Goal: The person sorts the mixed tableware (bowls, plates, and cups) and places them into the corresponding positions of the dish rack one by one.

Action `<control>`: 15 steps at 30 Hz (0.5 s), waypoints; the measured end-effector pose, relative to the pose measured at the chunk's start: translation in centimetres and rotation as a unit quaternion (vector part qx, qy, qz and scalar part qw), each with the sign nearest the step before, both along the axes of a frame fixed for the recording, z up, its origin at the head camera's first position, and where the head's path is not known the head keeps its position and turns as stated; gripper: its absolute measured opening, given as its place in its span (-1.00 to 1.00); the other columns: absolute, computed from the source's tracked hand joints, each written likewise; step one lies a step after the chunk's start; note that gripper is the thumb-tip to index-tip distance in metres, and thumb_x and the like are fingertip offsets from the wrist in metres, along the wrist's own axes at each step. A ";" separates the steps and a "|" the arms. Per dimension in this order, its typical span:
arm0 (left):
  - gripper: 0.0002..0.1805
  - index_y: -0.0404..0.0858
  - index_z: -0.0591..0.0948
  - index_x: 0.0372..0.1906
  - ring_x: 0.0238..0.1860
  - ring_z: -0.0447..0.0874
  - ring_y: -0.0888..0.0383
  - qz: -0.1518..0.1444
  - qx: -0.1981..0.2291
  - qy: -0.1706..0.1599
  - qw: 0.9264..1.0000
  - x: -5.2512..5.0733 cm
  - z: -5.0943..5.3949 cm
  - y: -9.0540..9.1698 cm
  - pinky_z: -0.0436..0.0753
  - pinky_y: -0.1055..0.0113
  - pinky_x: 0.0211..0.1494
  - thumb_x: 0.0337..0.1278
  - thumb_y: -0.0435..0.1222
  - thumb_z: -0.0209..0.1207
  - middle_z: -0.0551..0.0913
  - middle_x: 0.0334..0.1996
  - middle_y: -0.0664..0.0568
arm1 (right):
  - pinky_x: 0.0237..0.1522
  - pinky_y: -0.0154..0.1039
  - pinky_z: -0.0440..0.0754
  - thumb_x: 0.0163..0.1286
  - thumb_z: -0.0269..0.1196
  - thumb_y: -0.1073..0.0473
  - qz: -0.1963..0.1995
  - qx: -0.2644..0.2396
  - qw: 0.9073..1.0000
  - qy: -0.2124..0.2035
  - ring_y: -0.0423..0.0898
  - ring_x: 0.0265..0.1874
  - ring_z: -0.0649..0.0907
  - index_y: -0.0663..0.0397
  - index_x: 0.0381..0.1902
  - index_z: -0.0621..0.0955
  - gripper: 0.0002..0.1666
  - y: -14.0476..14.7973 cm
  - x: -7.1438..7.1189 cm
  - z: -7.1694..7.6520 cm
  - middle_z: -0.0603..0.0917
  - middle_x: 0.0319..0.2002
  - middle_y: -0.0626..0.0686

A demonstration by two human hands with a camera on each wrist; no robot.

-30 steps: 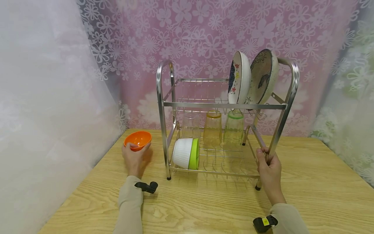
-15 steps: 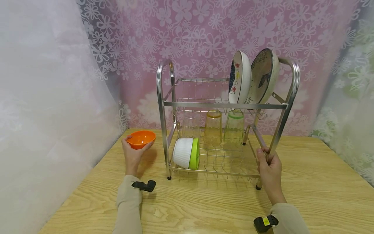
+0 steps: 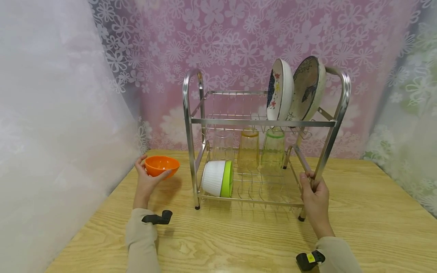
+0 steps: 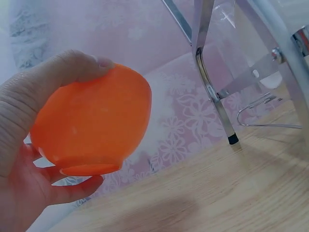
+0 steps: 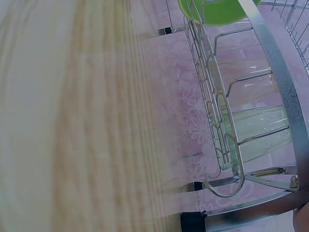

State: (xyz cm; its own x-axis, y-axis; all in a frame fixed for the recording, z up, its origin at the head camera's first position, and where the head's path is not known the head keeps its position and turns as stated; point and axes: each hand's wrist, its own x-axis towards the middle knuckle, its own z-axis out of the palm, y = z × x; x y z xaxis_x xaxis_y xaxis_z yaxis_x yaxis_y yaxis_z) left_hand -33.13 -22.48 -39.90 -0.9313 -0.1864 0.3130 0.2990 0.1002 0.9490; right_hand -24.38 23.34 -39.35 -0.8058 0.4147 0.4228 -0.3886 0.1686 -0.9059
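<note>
My left hand (image 3: 147,182) holds an orange bowl (image 3: 162,167), rim up, left of a metal dish rack (image 3: 263,123). In the left wrist view the thumb lies at the rim of the bowl (image 4: 96,121) and the fingers spread behind and below it. The bowl is off the table, its shadow on the wood beneath. My right hand (image 3: 315,201) grips the rack's front right leg; in the right wrist view only a sliver of this hand shows at the lower right edge.
On the lower tier a white cup (image 3: 213,178) and a green one (image 3: 227,179) lie nested sideways, with a clear glass (image 3: 223,146), a yellow glass (image 3: 249,149) and a green glass (image 3: 274,151) behind. A flowered bowl (image 3: 287,91) and a larger dish (image 3: 308,89) stand on top.
The orange bowl went slightly right, then back left and a little nearer. My left forearm has shifted left, and the hand's hold on the bowl has turned. My right hand stays on the leg.
</note>
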 end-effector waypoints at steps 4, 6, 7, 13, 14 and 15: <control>0.02 -0.05 -0.09 0.40 0.23 0.29 -0.11 -0.012 -0.001 -0.010 1.000 0.6 0.2 0.3 0.37 0.01 0.30 0.00 -0.40 0.37 0.10 0.27 -0.22 | -0.73 -0.28 0.18 0.49 0.08 0.09 -0.001 0.002 1.000 -0.002 -0.25 -0.80 0.24 0.01 -0.15 0.47 -0.87 0.0 0.1 0.0 0.27 -0.74 -0.09; 0.02 -0.05 -0.08 0.40 0.23 0.29 -0.11 -0.015 0.001 -0.011 1.000 0.8 0.3 0.4 0.37 0.01 0.30 0.00 -0.40 0.37 0.11 0.27 -0.22 | -0.73 -0.28 0.19 0.49 0.09 0.09 -0.002 0.003 1.000 0.000 -0.25 -0.80 0.24 0.02 -0.15 0.47 -0.87 0.0 0.1 0.0 0.28 -0.74 -0.09; 0.01 -0.05 -0.08 0.40 0.23 0.29 -0.11 -0.016 0.003 -0.010 1.000 0.9 0.3 0.4 0.37 0.02 0.31 0.01 -0.40 0.37 0.11 0.27 -0.22 | -0.72 -0.29 0.20 0.48 0.09 0.09 -0.004 0.004 1.000 0.000 -0.25 -0.79 0.25 0.02 -0.15 0.47 -0.87 0.0 0.1 0.1 0.28 -0.73 -0.09; -0.01 -0.02 -0.06 0.40 0.26 0.26 -0.10 -0.016 0.013 -0.010 1.000 1.4 0.6 0.5 0.34 0.03 0.33 0.04 -0.39 0.35 0.11 0.31 -0.21 | -0.72 -0.29 0.19 0.49 0.09 0.10 -0.002 0.003 1.000 0.006 -0.25 -0.79 0.25 0.02 -0.15 0.47 -0.87 0.0 0.0 0.1 0.28 -0.72 -0.09; -0.02 -0.02 -0.06 0.41 0.27 0.25 -0.09 -0.015 0.013 -0.011 1.000 1.6 0.7 0.5 0.34 0.03 0.33 0.04 -0.38 0.35 0.11 0.32 -0.20 | -0.72 -0.29 0.19 0.49 0.09 0.10 -0.001 0.002 1.000 0.008 -0.25 -0.79 0.25 0.02 -0.15 0.47 -0.87 0.0 0.1 0.0 0.28 -0.72 -0.09; -0.02 -0.02 -0.07 0.41 0.28 0.24 -0.09 -0.015 0.013 -0.012 1.000 1.7 0.8 0.4 0.33 0.03 0.34 0.05 -0.37 0.35 0.11 0.33 -0.19 | -0.72 -0.30 0.18 0.49 0.09 0.10 0.000 0.002 1.000 0.010 -0.26 -0.79 0.25 0.02 -0.15 0.47 -0.88 0.0 0.1 0.0 0.27 -0.72 -0.09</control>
